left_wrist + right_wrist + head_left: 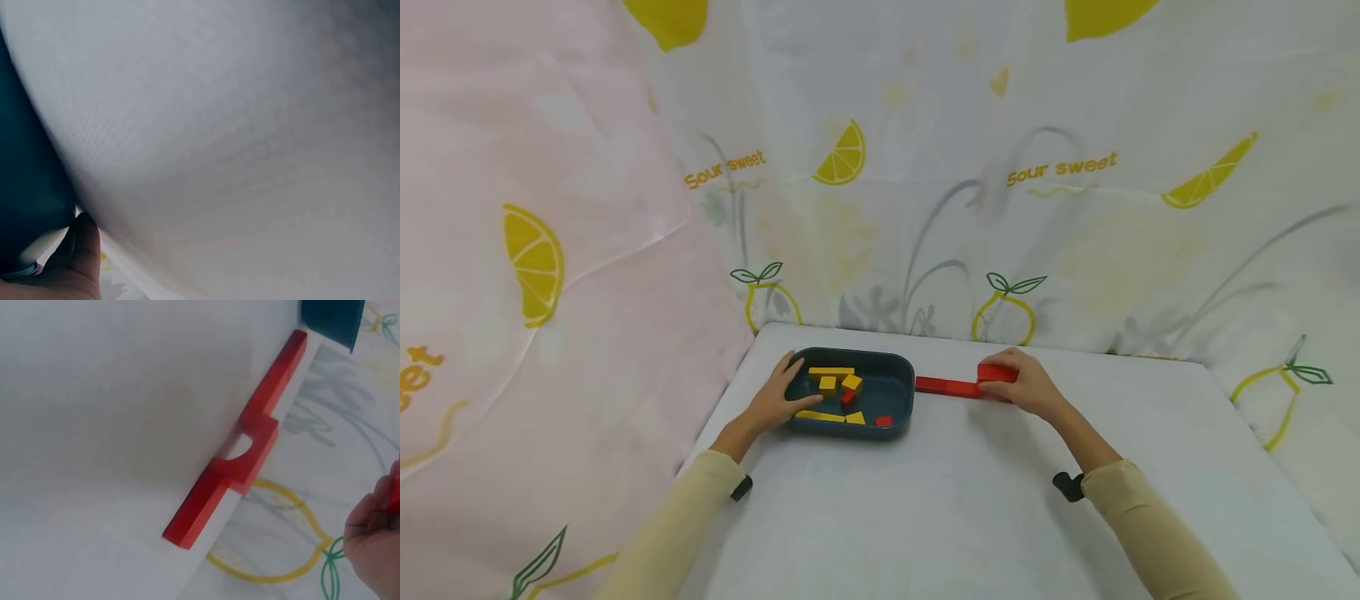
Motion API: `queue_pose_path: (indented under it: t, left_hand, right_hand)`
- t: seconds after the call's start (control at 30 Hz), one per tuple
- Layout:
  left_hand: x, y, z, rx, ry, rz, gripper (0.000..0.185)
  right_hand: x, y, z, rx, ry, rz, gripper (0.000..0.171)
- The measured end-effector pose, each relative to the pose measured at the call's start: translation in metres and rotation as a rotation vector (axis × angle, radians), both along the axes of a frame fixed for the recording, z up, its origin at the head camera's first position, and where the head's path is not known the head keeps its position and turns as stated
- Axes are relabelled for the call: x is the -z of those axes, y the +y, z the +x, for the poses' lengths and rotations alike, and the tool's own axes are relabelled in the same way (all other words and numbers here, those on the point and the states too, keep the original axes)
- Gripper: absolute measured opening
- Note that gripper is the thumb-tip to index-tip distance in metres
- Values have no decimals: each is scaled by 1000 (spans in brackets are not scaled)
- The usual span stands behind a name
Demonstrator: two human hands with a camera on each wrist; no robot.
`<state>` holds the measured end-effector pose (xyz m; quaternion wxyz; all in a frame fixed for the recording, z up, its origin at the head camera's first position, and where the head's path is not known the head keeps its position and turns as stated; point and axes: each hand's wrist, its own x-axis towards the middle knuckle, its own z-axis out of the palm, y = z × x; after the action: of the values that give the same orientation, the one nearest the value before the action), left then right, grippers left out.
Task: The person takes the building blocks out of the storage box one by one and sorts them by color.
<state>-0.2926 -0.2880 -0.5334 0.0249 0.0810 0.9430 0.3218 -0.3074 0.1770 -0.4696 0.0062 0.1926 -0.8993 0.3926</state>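
My right hand (1028, 388) curls over a short red block (997, 372) at the far middle of the white table (925, 517), fingers closed round its right end. The wrist view shows only a red edge at my fingertips (369, 531). Just left of that block, touching or nearly so, lies a long flat red bar (946, 386); in the wrist view an arch-shaped red piece (255, 445) sits on it.

My left hand (778, 398) holds the left rim of the dark teal tray (897, 367), thumb inside, fingers along the wall. The tray sits left of the bar. Inside it: several yellow blocks (831, 372) and two small red ones (883, 421).

Lemon-print cloth (1060, 167) hangs behind and to the left.
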Motion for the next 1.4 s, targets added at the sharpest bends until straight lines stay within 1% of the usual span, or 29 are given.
queue_pose_path:
  t: [0.1, 0.27, 0.47, 0.6, 0.7, 0.9, 1.0, 1.17, 1.27, 1.4]
  left_hand:
    - [1, -2, 2, -1, -3, 0, 98]
    - [-2, -4, 2, 2, 3, 1, 97]
    - [-5, -4, -1, 3, 9, 6, 96]
    - [-3, -3, -4, -1, 17, -9, 96]
    - [-1, -3, -4, -4, 18, -20, 96]
    - [0, -2, -3, 3, 8, -8, 95]
    - [-1, -1, -2, 0, -7, -5, 95]
    - [-4, -2, -4, -16, 11, -10, 94]
    - [-2, -2, -5, -15, 16, -16, 94]
    - [1, -3, -2, -11, -3, -26, 94]
  right_hand:
    - [2, 13, -3, 16, -41, -26, 38]
    - [8, 34, -12, 73, -124, -33, 40]
    - [14, 56, -20, 148, -219, 0, 49]
    - [22, 70, -23, 193, -283, 22, 57]
    - [28, 79, -23, 217, -320, 27, 59]
    - [38, 91, -19, 244, -349, 17, 56]
    - [41, 93, -19, 239, -342, 18, 55]
    - [45, 95, -26, 225, -313, 33, 53]
    - [50, 99, -26, 221, -315, 44, 52]
    - [54, 102, -25, 213, -321, 64, 52]
